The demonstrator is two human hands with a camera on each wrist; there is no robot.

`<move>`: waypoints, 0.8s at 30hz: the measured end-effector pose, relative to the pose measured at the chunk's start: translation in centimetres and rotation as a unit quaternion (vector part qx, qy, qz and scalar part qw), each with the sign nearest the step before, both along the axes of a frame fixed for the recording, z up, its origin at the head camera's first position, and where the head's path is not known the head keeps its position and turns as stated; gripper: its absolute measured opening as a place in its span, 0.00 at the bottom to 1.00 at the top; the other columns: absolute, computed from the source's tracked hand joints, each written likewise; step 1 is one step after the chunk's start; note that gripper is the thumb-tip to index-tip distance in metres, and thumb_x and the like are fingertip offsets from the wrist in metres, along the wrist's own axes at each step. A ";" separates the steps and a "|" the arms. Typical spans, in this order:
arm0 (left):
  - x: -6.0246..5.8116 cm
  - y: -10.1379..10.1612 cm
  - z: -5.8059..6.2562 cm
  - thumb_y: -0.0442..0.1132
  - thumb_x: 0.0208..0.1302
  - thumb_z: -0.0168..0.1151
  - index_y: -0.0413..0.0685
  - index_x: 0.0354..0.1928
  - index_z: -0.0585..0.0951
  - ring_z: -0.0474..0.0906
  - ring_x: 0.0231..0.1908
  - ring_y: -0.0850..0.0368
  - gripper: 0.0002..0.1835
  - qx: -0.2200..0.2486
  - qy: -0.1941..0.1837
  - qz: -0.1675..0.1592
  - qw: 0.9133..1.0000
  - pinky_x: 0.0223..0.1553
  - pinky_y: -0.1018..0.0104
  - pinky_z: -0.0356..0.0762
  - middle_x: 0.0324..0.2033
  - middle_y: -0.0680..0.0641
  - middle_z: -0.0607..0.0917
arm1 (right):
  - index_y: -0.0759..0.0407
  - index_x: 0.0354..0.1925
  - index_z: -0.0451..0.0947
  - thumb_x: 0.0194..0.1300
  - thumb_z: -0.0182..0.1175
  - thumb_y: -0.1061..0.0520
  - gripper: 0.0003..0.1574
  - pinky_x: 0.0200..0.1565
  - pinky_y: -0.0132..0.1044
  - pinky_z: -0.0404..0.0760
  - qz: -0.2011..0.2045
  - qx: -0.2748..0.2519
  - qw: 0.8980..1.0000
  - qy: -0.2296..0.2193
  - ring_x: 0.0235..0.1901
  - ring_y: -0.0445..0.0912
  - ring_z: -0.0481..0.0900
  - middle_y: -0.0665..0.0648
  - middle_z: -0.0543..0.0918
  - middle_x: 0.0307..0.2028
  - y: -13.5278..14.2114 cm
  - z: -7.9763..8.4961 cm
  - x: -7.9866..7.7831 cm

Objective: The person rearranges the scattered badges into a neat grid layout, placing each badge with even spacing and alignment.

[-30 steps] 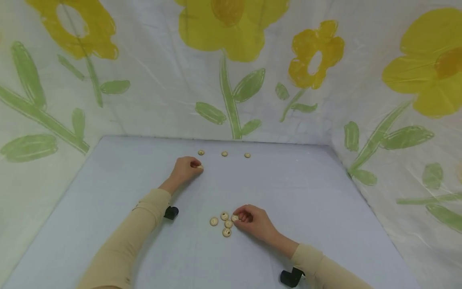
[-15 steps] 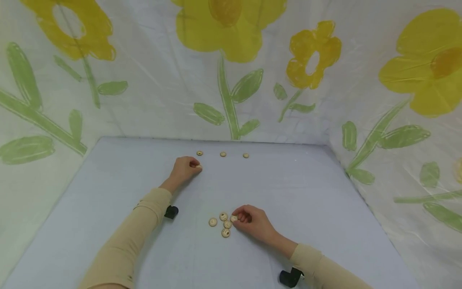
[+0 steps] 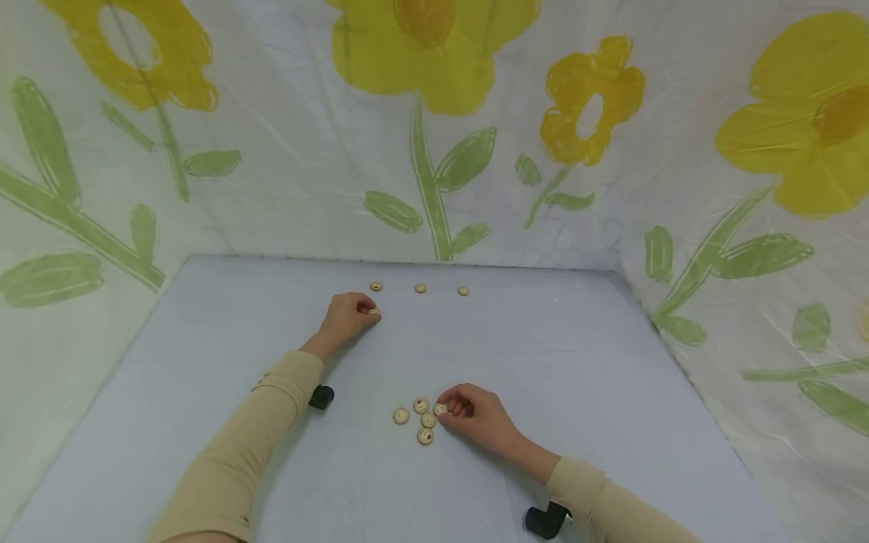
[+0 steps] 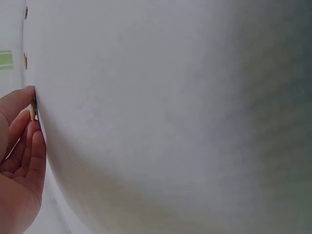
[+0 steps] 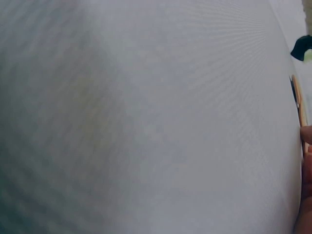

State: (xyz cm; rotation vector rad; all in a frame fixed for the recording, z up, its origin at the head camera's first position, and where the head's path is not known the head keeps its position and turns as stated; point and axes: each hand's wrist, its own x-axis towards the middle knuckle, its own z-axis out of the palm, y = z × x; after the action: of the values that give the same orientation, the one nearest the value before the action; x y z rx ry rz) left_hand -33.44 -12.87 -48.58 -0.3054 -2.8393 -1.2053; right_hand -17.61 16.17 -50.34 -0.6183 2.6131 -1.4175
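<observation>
My left hand (image 3: 346, 317) pinches a small round wooden disc (image 3: 374, 311) between thumb and fingers, just in front of the far row. In the left wrist view this disc (image 4: 33, 110) shows edge-on, at the table surface. Nearer to me, the right hand (image 3: 479, 418) pinches another wooden disc (image 3: 441, 409) at the right side of a small cluster. Touching or very near it are a disc with a dark mark (image 3: 421, 406), a middle disc (image 3: 428, 421) and a lower disc (image 3: 425, 437). A further disc (image 3: 401, 415) lies apart on the left.
Along the far table edge lie three discs in a row: left (image 3: 376, 286), middle (image 3: 420, 288) and right (image 3: 463, 290). The pale table (image 3: 577, 362) meets a white curtain (image 3: 285, 188) with painted flowers. A black wrist camera (image 3: 322, 397) sits beside the left sleeve.
Both hands stay where they were, each holding its disc. Only the head view shifts slightly.
</observation>
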 end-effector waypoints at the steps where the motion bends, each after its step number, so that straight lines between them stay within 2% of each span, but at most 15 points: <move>1: 0.0 0.0 0.0 0.37 0.59 0.68 0.34 0.40 0.84 0.79 0.38 0.48 0.12 0.000 -0.001 0.000 1.000 0.44 0.55 0.76 0.35 0.41 0.85 | 0.54 0.42 0.82 0.58 0.70 0.60 0.12 0.31 0.29 0.77 0.001 0.000 1.000 0.002 0.29 0.37 0.74 0.45 0.77 0.29 0.0 0.0 0.0; 9: 0.1 0.0 -0.1 0.37 0.59 0.69 0.34 0.41 0.84 0.79 0.38 0.48 0.12 -0.001 0.000 0.003 1.000 0.43 0.55 0.76 0.34 0.41 0.85 | 0.52 0.42 0.82 0.58 0.71 0.59 0.12 0.31 0.29 0.77 0.002 -0.005 1.000 0.004 0.29 0.38 0.74 0.46 0.77 0.29 0.1 -0.2 -0.1; 14: 0.1 0.0 0.0 0.37 0.59 0.69 0.34 0.41 0.84 0.79 0.39 0.48 0.13 -0.005 -0.003 0.003 1.000 0.43 0.55 0.76 0.35 0.40 0.85 | 0.55 0.42 0.82 0.58 0.71 0.60 0.12 0.31 0.28 0.75 -0.001 -0.003 1.000 0.012 0.29 0.39 0.74 0.49 0.78 0.29 -0.1 -0.1 0.0; 17: 0.1 0.0 0.0 0.38 0.59 0.69 0.34 0.42 0.84 0.79 0.39 0.48 0.14 -0.006 -0.003 0.004 1.000 0.44 0.55 0.76 0.36 0.40 0.84 | 0.60 0.42 0.82 0.57 0.70 0.64 0.13 0.31 0.27 0.74 -0.003 -0.005 1.000 0.018 0.29 0.43 0.74 0.54 0.79 0.29 -0.5 0.5 0.4; 21: 0.3 0.0 -0.1 0.38 0.59 0.69 0.33 0.43 0.83 0.79 0.40 0.47 0.14 -0.006 -0.006 0.006 1.000 0.44 0.55 0.77 0.37 0.40 0.84 | 0.66 0.42 0.81 0.57 0.69 0.68 0.13 0.31 0.27 0.74 0.001 -0.005 1.000 0.016 0.29 0.47 0.75 0.61 0.79 0.30 -1.0 2.5 1.1; 24: 0.4 0.0 -0.1 0.38 0.59 0.68 0.33 0.44 0.83 0.79 0.41 0.46 0.16 -0.003 -0.009 0.004 1.000 0.45 0.54 0.77 0.38 0.39 0.84 | 0.68 0.42 0.81 0.57 0.68 0.68 0.12 0.31 0.27 0.74 0.006 -0.007 1.000 0.015 0.29 0.46 0.74 0.62 0.78 0.29 -1.1 3.4 1.3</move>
State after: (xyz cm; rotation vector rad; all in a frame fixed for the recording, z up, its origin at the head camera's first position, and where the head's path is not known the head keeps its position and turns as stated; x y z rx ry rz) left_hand -33.07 -12.86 -48.69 -0.2853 -2.8558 -1.2053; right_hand -16.29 15.11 -46.99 -0.6602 2.6203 -1.4355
